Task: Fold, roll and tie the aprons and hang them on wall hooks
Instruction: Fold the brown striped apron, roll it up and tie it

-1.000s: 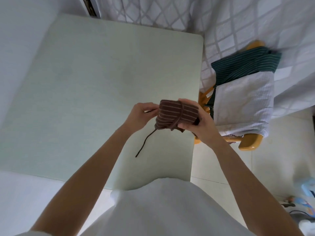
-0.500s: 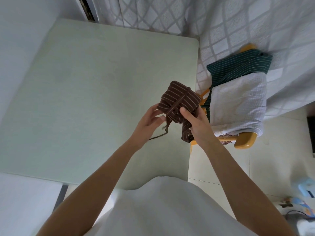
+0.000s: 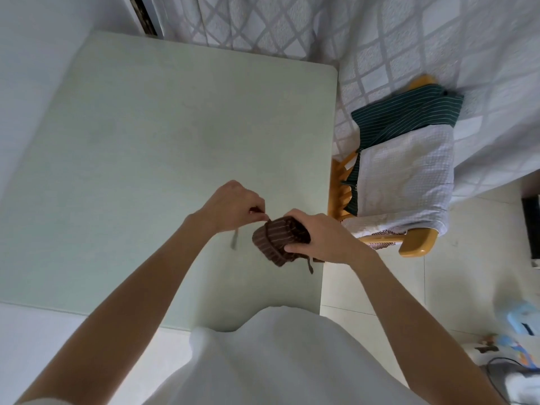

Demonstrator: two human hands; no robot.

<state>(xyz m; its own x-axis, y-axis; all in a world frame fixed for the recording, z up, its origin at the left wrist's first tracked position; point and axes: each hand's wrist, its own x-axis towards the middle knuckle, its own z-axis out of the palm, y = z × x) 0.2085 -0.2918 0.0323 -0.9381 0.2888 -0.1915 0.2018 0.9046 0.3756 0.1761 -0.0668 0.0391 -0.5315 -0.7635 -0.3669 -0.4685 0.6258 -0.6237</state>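
While the brown roll of striped apron cloth [image 3: 279,241] hangs just above the near right corner of the pale green table top [image 3: 163,147], the right hand [image 3: 317,236] is clamped around it, thumb on the near side, fingers curled over the far side, no daylight between skin and cloth. Its long axis runs slantwise, from the low near end by the right thumb up toward the left hand's fingertips. One loose dark strap end [image 3: 310,266] dangles below the right palm, off the table edge. Just left of the roll, the left hand [image 3: 233,207] is pinched tight on a thin brown tie string [image 3: 264,215], drawn taut from the roll's upper end straight into that pinch. A short tail [image 3: 234,240] droops under the left fingers toward the table. That is the relation that counts: the string leaves the roll to the left, the left hand is the nearer one to it, so cinching the knot looks like a leftward pull against the right hand's anchor. Further right of the right hand, well apart, a yellow wooden chair [image 3: 415,247] carries a white checked cloth [image 3: 406,176] and, beyond it, a dark green striped apron [image 3: 409,115], waiting.
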